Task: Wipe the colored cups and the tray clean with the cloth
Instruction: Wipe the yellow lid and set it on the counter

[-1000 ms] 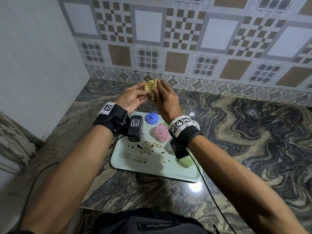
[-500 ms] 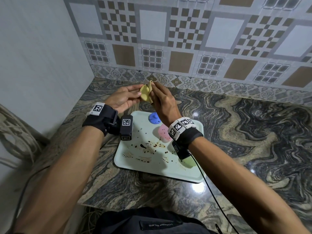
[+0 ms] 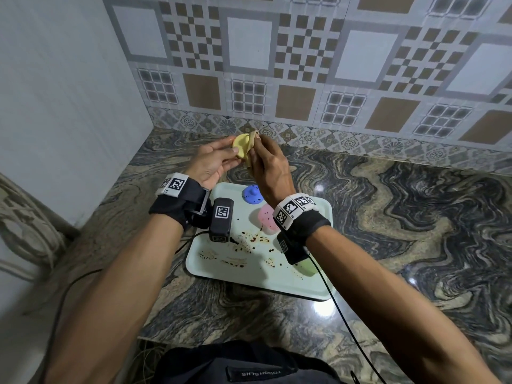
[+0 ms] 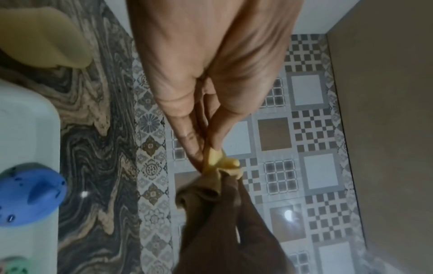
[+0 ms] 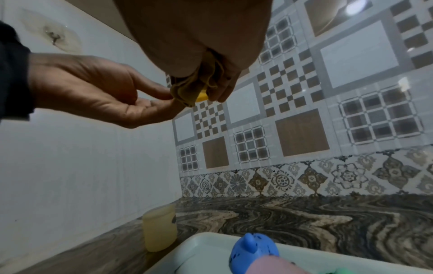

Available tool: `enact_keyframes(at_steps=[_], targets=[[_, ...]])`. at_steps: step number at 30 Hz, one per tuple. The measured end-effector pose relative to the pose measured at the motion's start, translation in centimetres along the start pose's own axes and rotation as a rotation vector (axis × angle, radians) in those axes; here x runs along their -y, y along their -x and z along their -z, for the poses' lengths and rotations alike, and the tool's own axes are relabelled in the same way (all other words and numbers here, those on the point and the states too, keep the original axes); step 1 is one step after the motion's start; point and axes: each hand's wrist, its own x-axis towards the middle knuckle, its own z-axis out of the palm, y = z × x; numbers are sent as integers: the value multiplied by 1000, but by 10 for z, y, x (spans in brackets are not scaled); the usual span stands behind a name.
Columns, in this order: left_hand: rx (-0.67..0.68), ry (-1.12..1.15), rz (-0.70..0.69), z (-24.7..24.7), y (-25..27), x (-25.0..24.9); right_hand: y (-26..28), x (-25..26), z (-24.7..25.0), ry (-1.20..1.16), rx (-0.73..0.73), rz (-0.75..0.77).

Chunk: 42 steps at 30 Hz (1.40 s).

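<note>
Up over the desk (image 3: 388,217), behind the tray (image 3: 249,275), both hands meet w/ forearms angled inward. Left hand (image 3: 213,162) is palm-up, fingers stretched nearly straight, fingertips pinching the yellow cup (image 3: 240,145) at its edge. Right hand (image 3: 270,170) is knuckles-up, fingers curled round the cloth (image 3: 252,146), which is bunched and pressed against the cup; right wrist view shows cloth (image 5: 187,92) wrapped over most of it. Blue cup (image 3: 252,194) sits upside down at the tray's far edge, pink cup (image 3: 267,218) just beside it, green cup (image 3: 306,266) nearer the front, partly hidden by the wrist cam. Dark specks cover the tray's middle. Another pale yellow cup (image 5: 159,228) stands on the desk, left of the tray.
</note>
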Motion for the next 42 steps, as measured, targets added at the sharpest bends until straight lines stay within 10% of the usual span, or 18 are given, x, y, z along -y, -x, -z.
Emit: enact_keyframes(at_steps=[7, 14, 24, 34, 42], targets=[[186, -159, 40, 4, 5, -22, -13, 0, 14, -48, -4, -29], [-65, -105, -120, -6, 0, -11, -4, 10, 6, -36, -25, -31], [-17, -98, -187, -13, 9, -9, -13, 12, 12, -31, -60, -9], [198, -199, -136, 3, 4, -32, -22, 11, 14, -107, -68, -123], [-123, -97, -247, -23, 4, -14, -20, 22, 12, -92, -167, -127]])
